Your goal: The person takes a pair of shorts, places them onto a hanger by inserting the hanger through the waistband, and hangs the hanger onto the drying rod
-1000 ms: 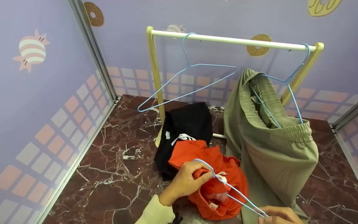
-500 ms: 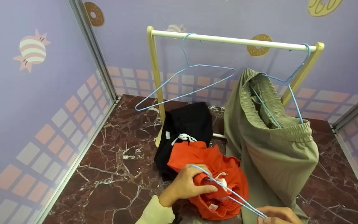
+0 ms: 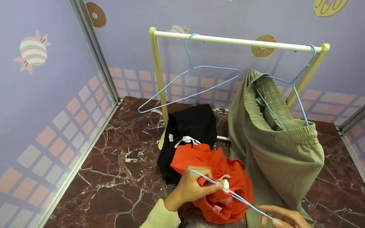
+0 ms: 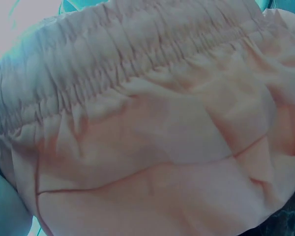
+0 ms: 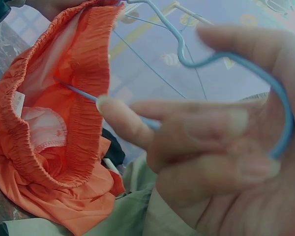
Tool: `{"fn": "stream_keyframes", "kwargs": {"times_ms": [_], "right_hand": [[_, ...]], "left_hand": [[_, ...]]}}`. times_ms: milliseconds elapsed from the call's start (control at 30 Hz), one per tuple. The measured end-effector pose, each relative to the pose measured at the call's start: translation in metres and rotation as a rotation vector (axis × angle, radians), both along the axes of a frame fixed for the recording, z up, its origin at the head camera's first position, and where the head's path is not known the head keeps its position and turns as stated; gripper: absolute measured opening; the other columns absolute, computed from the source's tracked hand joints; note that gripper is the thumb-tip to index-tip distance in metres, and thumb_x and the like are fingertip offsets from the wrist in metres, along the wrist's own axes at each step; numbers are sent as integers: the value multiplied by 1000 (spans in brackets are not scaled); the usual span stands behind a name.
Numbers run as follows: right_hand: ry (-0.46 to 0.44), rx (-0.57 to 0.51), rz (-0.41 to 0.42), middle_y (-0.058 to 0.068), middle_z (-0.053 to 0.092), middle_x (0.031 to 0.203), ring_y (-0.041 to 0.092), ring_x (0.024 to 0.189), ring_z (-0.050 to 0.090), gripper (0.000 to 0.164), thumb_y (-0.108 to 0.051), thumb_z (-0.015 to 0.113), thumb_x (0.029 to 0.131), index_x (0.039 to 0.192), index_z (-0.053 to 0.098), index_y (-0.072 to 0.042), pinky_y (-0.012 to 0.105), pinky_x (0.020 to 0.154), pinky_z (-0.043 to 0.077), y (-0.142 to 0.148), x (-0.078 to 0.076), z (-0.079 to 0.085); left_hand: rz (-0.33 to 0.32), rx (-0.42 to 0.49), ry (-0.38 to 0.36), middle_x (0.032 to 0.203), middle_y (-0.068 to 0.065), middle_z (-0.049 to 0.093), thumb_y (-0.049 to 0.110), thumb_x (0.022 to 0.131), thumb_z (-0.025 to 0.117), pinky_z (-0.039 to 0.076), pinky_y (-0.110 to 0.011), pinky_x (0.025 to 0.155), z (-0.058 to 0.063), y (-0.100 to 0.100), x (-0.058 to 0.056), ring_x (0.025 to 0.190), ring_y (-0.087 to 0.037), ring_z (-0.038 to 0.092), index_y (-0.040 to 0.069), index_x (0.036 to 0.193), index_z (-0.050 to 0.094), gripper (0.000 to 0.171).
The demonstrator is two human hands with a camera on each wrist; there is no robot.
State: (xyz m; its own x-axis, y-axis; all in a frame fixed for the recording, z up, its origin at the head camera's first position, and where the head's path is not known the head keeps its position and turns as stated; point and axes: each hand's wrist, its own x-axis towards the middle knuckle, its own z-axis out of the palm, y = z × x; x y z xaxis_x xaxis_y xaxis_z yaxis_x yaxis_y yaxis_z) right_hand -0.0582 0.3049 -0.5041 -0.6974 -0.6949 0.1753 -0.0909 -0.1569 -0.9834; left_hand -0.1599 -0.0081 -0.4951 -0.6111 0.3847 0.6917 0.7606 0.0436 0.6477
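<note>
My left hand (image 3: 190, 186) pinches the waistband of the orange shorts (image 3: 241, 180), which lie bunched at the front with the waist opening toward me. A blue wire hanger (image 3: 249, 204) runs from the left hand across that opening down to my right hand (image 3: 285, 217) at the bottom edge, whose fingers hold it. In the right wrist view the wire bends round the palm, and one stretch of the hanger (image 5: 78, 91) reaches inside the waist. The left wrist view is filled by the shorts' gathered waistband (image 4: 123, 64), washed out in colour; the left fingertips are hidden there.
Behind stands a rack with a white rail (image 3: 233, 40). From it hang a bare blue hanger (image 3: 165, 90) on the left and olive trousers (image 3: 284, 155) on a hanger at right. Black clothing (image 3: 195, 122) lies behind the shorts on the dark marbled surface (image 3: 131, 180).
The held hanger has swung lower and turned nearly edge-on, its far end moving left over the left hand. The right fingers have shifted slightly on the wire. The shorts stay in place.
</note>
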Motion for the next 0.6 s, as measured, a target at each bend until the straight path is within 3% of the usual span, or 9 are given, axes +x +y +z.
{"fn": "stream_keyframes", "kwargs": {"times_ms": [33, 100, 167, 233, 300, 400, 467, 533, 600], "right_hand": [[26, -21, 26, 19, 58, 109, 16, 53, 42, 49, 19, 12, 87, 134, 25, 16, 26, 39, 35, 1, -1, -1], [39, -45, 62, 20, 56, 114, 15, 69, 54, 53, 20, 11, 85, 136, 21, 15, 28, 42, 37, 4, -2, -1], [44, -78, 94, 20, 54, 118, 18, 83, 57, 55, 21, 13, 84, 138, 18, 13, 33, 45, 37, 6, -3, -1], [26, -136, 131, 20, 51, 122, 15, 67, 52, 56, 18, 14, 84, 139, 13, 13, 30, 41, 35, 8, -4, -1], [3, -205, 170, 23, 46, 126, 21, 55, 43, 51, 8, 17, 90, 140, 8, 12, 32, 42, 34, 9, -5, -3], [4, -268, 198, 25, 42, 129, 21, 47, 27, 50, -10, 21, 99, 139, 3, 14, 29, 38, 31, 9, -6, -7], [-22, -251, 167, 23, 42, 130, 24, 51, 31, 50, -13, 23, 101, 141, 6, 11, 34, 40, 30, 8, -5, -9], [-56, -180, 86, 17, 47, 129, 21, 54, 41, 45, -2, 26, 99, 142, 16, 5, 38, 42, 32, 5, -4, -9], [-118, -119, 0, 14, 58, 109, 22, 53, 41, 43, 9, 27, 95, 138, 25, 6, 41, 41, 31, -1, -2, -7]], "left_hand": [[3, 10, 0, 50, 7, 28, 19, 72, 76, 19, -9, 45, 0, -1, 0, 47, 5, 23, 16, 55, 43, 38], [15, 25, 12, 50, 7, 28, 21, 74, 75, 20, -9, 45, 1, -2, 0, 47, 4, 24, 17, 54, 40, 40], [36, 34, 29, 51, 7, 28, 24, 76, 74, 20, -10, 45, 2, -3, 0, 47, 4, 25, 17, 54, 39, 42], [60, 46, 34, 51, 7, 31, 25, 77, 73, 21, -10, 44, 2, -5, -1, 47, 4, 28, 17, 54, 40, 41], [63, 72, 11, 51, 7, 37, 23, 77, 73, 25, -9, 43, 2, -6, -1, 46, 6, 34, 17, 55, 43, 37], [63, 116, -20, 52, 7, 45, 20, 78, 72, 31, -9, 42, 1, -7, -1, 46, 7, 43, 17, 57, 50, 30], [65, 143, -23, 52, 6, 48, 18, 78, 72, 33, -9, 41, 1, -7, -1, 45, 7, 47, 17, 58, 53, 27], [85, 157, 8, 50, 6, 48, 18, 78, 72, 32, -9, 42, 1, -7, -2, 45, 7, 46, 16, 58, 54, 26], [103, 173, 33, 49, 6, 47, 17, 77, 72, 30, -9, 43, 3, -7, -2, 44, 6, 44, 15, 57, 54, 27]]}}
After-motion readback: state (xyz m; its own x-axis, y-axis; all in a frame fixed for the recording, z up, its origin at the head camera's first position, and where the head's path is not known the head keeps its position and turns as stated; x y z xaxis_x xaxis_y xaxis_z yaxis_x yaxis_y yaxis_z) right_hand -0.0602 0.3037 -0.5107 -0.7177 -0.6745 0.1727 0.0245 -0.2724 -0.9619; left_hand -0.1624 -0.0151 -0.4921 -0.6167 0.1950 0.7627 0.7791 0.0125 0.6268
